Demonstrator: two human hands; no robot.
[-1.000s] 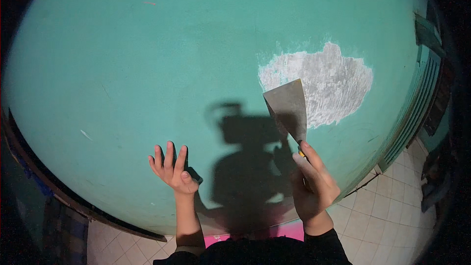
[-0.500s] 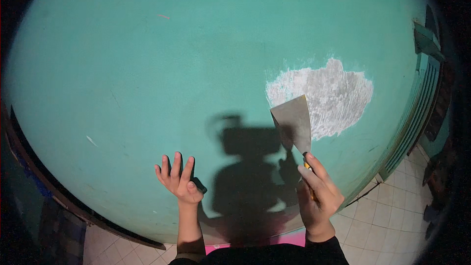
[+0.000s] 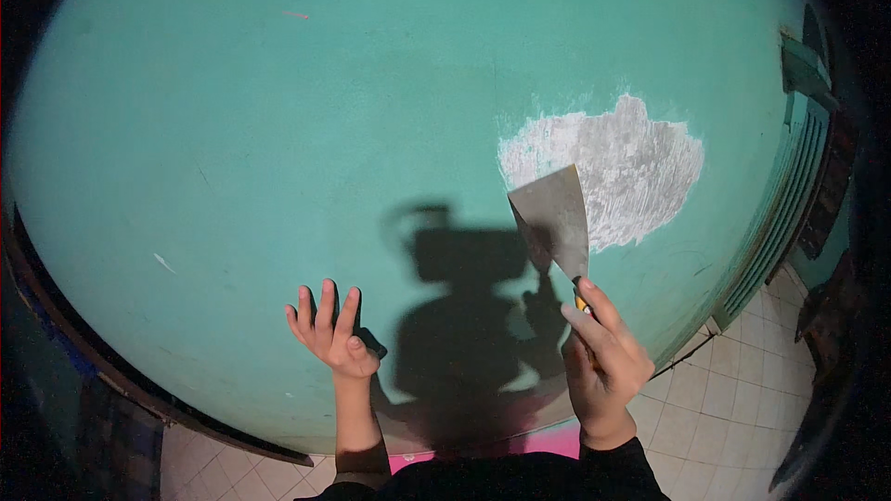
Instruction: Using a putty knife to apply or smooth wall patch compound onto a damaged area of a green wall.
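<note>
Left hand (image 3: pixel 332 341): fingers were fanned wide apart, released, near the lower edge of the green wall (image 3: pixel 232 130) (its shadow fell just beside it); whether it touched the wall could not be told. Right hand (image 3: pixel 608 366): fingers were wrapped around the handle (image 3: pixel 584 304) of a scraper (image 3: pixel 557 213), fingertips close to the blade's base. The scraper pointed up and slightly left, right of the wall's middle; its broad grey blade overlapped, in view, the lower left border of a bare whitish patch (image 3: pixel 640 167). Blade contact could not be judged. The handle showed yellow and black; any lettering was too small to read. Surface and room: a dark strip (image 3: pixel 186 423) curved along the wall's lower left edge, a large shadow (image 3: pixel 450 334) darkened the lower middle, pale floor tiles (image 3: pixel 719 390) lay at lower right, and a green slatted panel (image 3: pixel 798 186) stood by the right edge.
</note>
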